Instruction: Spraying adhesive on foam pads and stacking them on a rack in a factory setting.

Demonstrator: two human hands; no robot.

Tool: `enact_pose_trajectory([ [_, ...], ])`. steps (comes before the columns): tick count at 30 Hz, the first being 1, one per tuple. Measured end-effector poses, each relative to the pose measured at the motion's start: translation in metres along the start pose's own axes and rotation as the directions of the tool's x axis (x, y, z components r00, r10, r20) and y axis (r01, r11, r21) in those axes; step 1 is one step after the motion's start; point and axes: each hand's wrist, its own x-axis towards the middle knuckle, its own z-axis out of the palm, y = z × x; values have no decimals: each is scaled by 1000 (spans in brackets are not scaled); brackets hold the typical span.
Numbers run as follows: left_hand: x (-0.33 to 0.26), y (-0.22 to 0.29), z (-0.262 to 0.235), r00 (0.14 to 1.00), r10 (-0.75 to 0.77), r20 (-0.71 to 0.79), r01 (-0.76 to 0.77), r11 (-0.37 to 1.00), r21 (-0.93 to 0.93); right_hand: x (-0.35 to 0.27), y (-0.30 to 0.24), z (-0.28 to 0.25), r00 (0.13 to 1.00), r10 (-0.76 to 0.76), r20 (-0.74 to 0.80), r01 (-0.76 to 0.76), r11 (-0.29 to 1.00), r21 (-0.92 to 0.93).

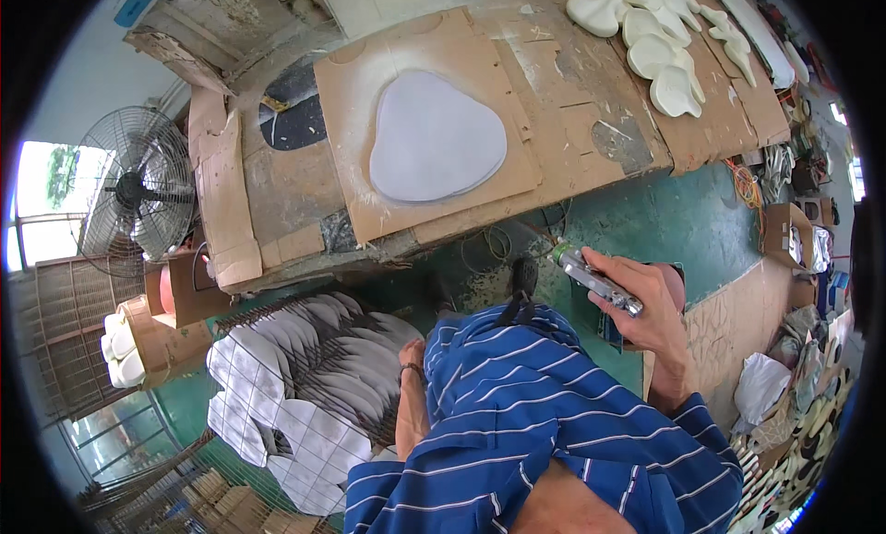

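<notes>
In my right hand (646, 303) is a silver metal spray gun (595, 280) with a green part at its front end. My fingers wrap round its body, and it points toward the table's front edge. My left hand (413, 353) hangs low beside my thigh, close to a wire rack (305, 386) full of light grey, saddle-shaped pieces. Its fingers are mostly hidden. On the table, a flat, rounded-triangle grey-white piece (438, 137) lies on a square cardboard sheet (369, 211) marked with pale overspray. Neither hand touches that piece.
Several cream foam saddle shapes (651, 49) lie at the table's far right. A large black fan (134, 188) stands left of the cardboard-covered table (591, 156). Coiled hoses (498, 243) hang under its front edge. An open carton (787, 236) sits at the right.
</notes>
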Motion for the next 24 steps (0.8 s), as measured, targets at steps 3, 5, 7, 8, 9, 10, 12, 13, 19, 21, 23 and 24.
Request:
enact_pose_trajectory([
  [3,8,-35,-6,999,45,-6,-43,985,168,-1,3,-2,998,20,53,-20,1000,-13],
  [5,13,-50,-9,998,60,6,-59,964,258,-1,4,-5,990,54,-127,-57,998,-21],
  [7,19,-57,-12,994,104,28,-108,942,318,-1,5,-12,980,67,-189,-66,998,9],
  [8,22,-59,-13,990,131,44,-138,928,345,-2,4,-16,982,95,-165,-99,995,-16],
  [9,26,-58,-14,985,163,60,-173,914,366,-3,2,-19,981,136,-140,-142,989,-35],
  [10,29,-56,-13,977,196,78,-211,895,393,-5,-1,-21,987,140,-75,-144,988,-53],
  [12,33,-47,-11,953,278,117,-300,831,469,-5,-6,-18,996,84,19,-83,995,-47],
  [13,34,-41,-9,942,311,130,-333,803,494,-4,-8,-14,995,30,94,-27,999,-31],
  [19,20,27,9,991,-112,71,129,938,-323,26,-9,17,994,-61,87,51,993,107],
  [21,15,45,14,994,-91,61,105,955,-278,35,-8,20,998,-68,-13,68,997,39],
  [23,11,52,17,990,-136,33,139,953,-269,43,-6,21,997,-58,-49,60,997,39],
  [24,10,51,17,990,-140,33,143,951,-273,46,-5,21,993,-70,-90,73,997,30],
])
